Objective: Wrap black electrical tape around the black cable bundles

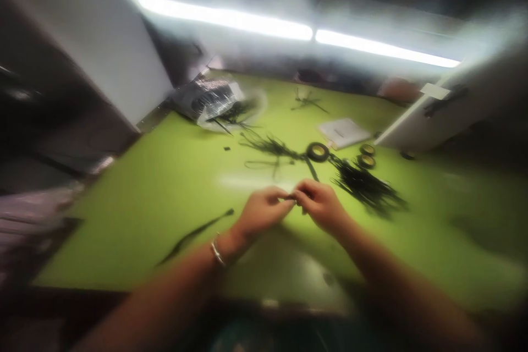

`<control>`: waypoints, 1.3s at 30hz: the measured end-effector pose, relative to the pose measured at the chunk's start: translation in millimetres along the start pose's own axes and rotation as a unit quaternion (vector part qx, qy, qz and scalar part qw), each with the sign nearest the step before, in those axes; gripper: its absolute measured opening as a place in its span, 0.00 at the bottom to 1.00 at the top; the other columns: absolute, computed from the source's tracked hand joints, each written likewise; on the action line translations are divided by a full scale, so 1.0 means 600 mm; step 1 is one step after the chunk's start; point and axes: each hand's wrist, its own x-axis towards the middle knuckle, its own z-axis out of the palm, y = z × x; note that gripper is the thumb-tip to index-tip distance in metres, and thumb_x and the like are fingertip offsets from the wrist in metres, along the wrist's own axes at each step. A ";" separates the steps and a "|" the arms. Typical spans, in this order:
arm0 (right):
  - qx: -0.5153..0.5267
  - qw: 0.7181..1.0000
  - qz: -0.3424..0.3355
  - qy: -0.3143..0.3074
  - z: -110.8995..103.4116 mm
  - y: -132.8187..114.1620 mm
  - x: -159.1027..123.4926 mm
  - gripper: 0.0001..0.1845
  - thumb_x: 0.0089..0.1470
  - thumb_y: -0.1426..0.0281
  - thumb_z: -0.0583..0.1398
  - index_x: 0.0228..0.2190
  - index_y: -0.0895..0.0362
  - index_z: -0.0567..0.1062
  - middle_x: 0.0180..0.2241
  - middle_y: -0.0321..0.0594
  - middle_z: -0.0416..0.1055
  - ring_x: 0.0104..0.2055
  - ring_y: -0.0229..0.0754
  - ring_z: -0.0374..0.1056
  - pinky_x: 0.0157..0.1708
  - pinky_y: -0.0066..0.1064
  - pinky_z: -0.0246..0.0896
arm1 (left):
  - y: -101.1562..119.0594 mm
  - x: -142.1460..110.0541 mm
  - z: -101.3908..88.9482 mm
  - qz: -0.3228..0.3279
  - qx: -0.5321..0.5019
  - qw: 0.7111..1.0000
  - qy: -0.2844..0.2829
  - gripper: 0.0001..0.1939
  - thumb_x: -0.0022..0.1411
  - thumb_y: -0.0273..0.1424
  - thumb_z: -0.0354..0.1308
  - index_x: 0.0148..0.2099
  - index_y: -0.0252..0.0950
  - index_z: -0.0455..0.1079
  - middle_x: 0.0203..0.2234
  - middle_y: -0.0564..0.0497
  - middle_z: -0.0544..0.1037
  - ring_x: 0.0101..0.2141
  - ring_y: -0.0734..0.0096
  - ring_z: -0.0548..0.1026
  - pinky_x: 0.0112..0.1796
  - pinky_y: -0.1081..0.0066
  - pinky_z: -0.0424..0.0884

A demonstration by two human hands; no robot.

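Note:
My left hand (266, 210) and my right hand (318, 204) meet over the green tabletop, their fingertips pinched together. A small dark piece (291, 197) shows between them; its kind is too blurred to make out. Just beyond my right hand, a black strip (311, 169) runs down from a roll of black tape (317, 152). Black cables (369, 184) lie bunched to the right of the roll, and a looser bunch of thin black cables (274, 146) spreads to its left. Near my left forearm rests a single black cable (198, 231).
A clear plastic bag (218, 102) holding black cables sits at the back left. Two smaller tape rolls (367, 155) are by a white pad (343, 132). More thin cables (307, 102) lie farther back. Pale panels (412, 115) flank the green table (136, 192), under bright tube lights (226, 17).

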 end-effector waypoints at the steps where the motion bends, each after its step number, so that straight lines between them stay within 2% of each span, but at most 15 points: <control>1: 0.025 0.999 0.020 -0.006 -0.001 -0.001 0.003 0.13 0.55 0.62 0.58 0.23 0.56 0.70 0.19 0.31 0.66 0.20 0.33 0.62 0.20 0.25 0.57 | 0.000 0.000 -0.001 -0.008 -0.010 1.000 -0.015 0.12 0.48 0.36 0.67 0.32 0.33 0.78 0.21 0.50 0.75 0.21 0.76 0.67 0.23 0.76 0.62; 3: 0.056 0.997 0.043 -0.015 -0.003 -0.001 0.008 0.14 0.54 0.60 0.58 0.23 0.57 0.70 0.18 0.31 0.65 0.19 0.32 0.61 0.19 0.24 0.58 | -0.003 0.000 -0.003 -0.009 -0.013 0.999 -0.045 0.15 0.52 0.40 0.65 0.34 0.32 0.78 0.20 0.50 0.74 0.20 0.77 0.67 0.22 0.76 0.62; 7: 0.082 0.993 0.042 -0.069 -0.011 0.009 0.025 0.16 0.52 0.57 0.60 0.23 0.57 0.71 0.19 0.32 0.66 0.20 0.31 0.61 0.18 0.23 0.60 | -0.011 0.002 -0.007 -0.041 -0.059 0.997 -0.036 0.15 0.51 0.40 0.65 0.32 0.31 0.77 0.21 0.50 0.75 0.20 0.77 0.68 0.23 0.76 0.63; 10: 0.093 0.989 0.034 -0.111 -0.008 0.023 0.052 0.16 0.51 0.57 0.60 0.26 0.58 0.73 0.23 0.33 0.68 0.21 0.31 0.63 0.19 0.23 0.62 | -0.014 0.008 -0.010 -0.051 -0.094 0.994 -0.007 0.15 0.50 0.40 0.67 0.33 0.32 0.78 0.21 0.50 0.75 0.20 0.78 0.68 0.23 0.77 0.64; 13: 0.053 0.990 0.012 -0.128 0.005 0.039 0.090 0.14 0.51 0.60 0.60 0.32 0.58 0.74 0.31 0.37 0.72 0.23 0.32 0.64 0.20 0.23 0.63 | -0.016 0.020 -0.017 -0.055 -0.127 0.989 0.047 0.15 0.47 0.39 0.68 0.34 0.32 0.77 0.22 0.51 0.76 0.21 0.78 0.70 0.23 0.77 0.65; 15: -0.004 0.993 0.006 -0.115 0.015 0.051 0.116 0.14 0.55 0.60 0.57 0.36 0.58 0.75 0.33 0.38 0.74 0.24 0.32 0.65 0.21 0.24 0.64 | -0.017 0.026 -0.023 -0.060 -0.143 0.985 0.077 0.16 0.45 0.38 0.70 0.33 0.31 0.77 0.23 0.51 0.76 0.21 0.77 0.70 0.24 0.77 0.66; 17: -0.119 0.990 0.015 -0.067 0.018 0.063 0.137 0.16 0.60 0.63 0.51 0.39 0.59 0.74 0.33 0.40 0.74 0.26 0.34 0.66 0.26 0.26 0.65 | -0.017 0.029 -0.025 -0.067 -0.153 0.982 0.087 0.16 0.43 0.37 0.71 0.31 0.31 0.76 0.22 0.51 0.76 0.21 0.77 0.71 0.24 0.77 0.67; 20: -0.275 0.961 0.032 -0.008 0.015 0.082 0.156 0.13 0.60 0.70 0.52 0.40 0.58 0.75 0.38 0.43 0.74 0.37 0.39 0.69 0.37 0.29 0.64 | -0.014 0.026 -0.022 -0.081 -0.169 0.979 0.085 0.16 0.42 0.36 0.72 0.30 0.31 0.76 0.20 0.51 0.75 0.20 0.77 0.71 0.23 0.76 0.67; 23: -0.330 0.943 0.045 -0.008 0.015 0.099 0.162 0.10 0.56 0.73 0.56 0.39 0.57 0.75 0.41 0.46 0.73 0.42 0.44 0.67 0.39 0.31 0.61 | -0.010 0.023 -0.019 -0.083 -0.176 0.977 0.090 0.15 0.42 0.36 0.72 0.30 0.31 0.76 0.19 0.52 0.75 0.20 0.76 0.71 0.22 0.76 0.67; 29: -0.378 0.925 0.036 0.005 0.018 0.112 0.159 0.11 0.58 0.72 0.54 0.32 0.58 0.77 0.41 0.49 0.70 0.46 0.46 0.64 0.36 0.31 0.59 | -0.007 0.023 -0.020 -0.088 -0.179 0.976 0.087 0.15 0.42 0.35 0.72 0.30 0.31 0.75 0.19 0.53 0.75 0.20 0.77 0.71 0.21 0.77 0.66; 30: -0.376 0.926 0.033 0.012 0.014 0.110 0.154 0.10 0.57 0.71 0.55 0.33 0.58 0.77 0.41 0.49 0.71 0.46 0.46 0.64 0.37 0.31 0.59 | -0.007 0.023 -0.019 -0.091 -0.180 0.976 0.085 0.15 0.42 0.35 0.72 0.30 0.31 0.75 0.19 0.53 0.75 0.19 0.77 0.71 0.21 0.77 0.66; 32: -0.324 0.945 0.020 0.037 0.004 0.097 0.137 0.09 0.56 0.70 0.56 0.34 0.57 0.77 0.39 0.45 0.72 0.42 0.43 0.66 0.38 0.30 0.60 | -0.007 0.022 -0.016 -0.095 -0.181 0.976 0.079 0.14 0.42 0.35 0.72 0.29 0.32 0.74 0.18 0.53 0.74 0.19 0.77 0.70 0.21 0.77 0.66; 35: -0.118 0.990 -0.027 0.075 -0.007 0.063 0.087 0.07 0.55 0.70 0.58 0.33 0.57 0.76 0.32 0.39 0.75 0.31 0.37 0.68 0.34 0.29 0.63 | -0.007 0.019 -0.012 -0.099 -0.180 0.976 0.068 0.13 0.43 0.34 0.71 0.28 0.32 0.74 0.18 0.53 0.74 0.18 0.78 0.70 0.20 0.77 0.65; 37: -0.021 0.996 -0.068 0.057 -0.005 0.038 0.046 0.05 0.54 0.71 0.59 0.31 0.56 0.76 0.28 0.36 0.75 0.30 0.37 0.69 0.33 0.28 0.63 | -0.007 0.017 -0.010 -0.095 -0.177 0.978 0.060 0.13 0.43 0.34 0.71 0.29 0.31 0.75 0.18 0.53 0.75 0.18 0.78 0.70 0.20 0.78 0.64; 39: 0.023 0.994 -0.095 0.050 0.003 0.018 0.011 0.04 0.53 0.72 0.60 0.32 0.56 0.76 0.28 0.36 0.75 0.29 0.36 0.69 0.31 0.26 0.63 | -0.008 0.014 -0.008 -0.087 -0.178 0.979 0.055 0.12 0.43 0.33 0.71 0.29 0.31 0.75 0.18 0.53 0.75 0.18 0.78 0.70 0.19 0.78 0.64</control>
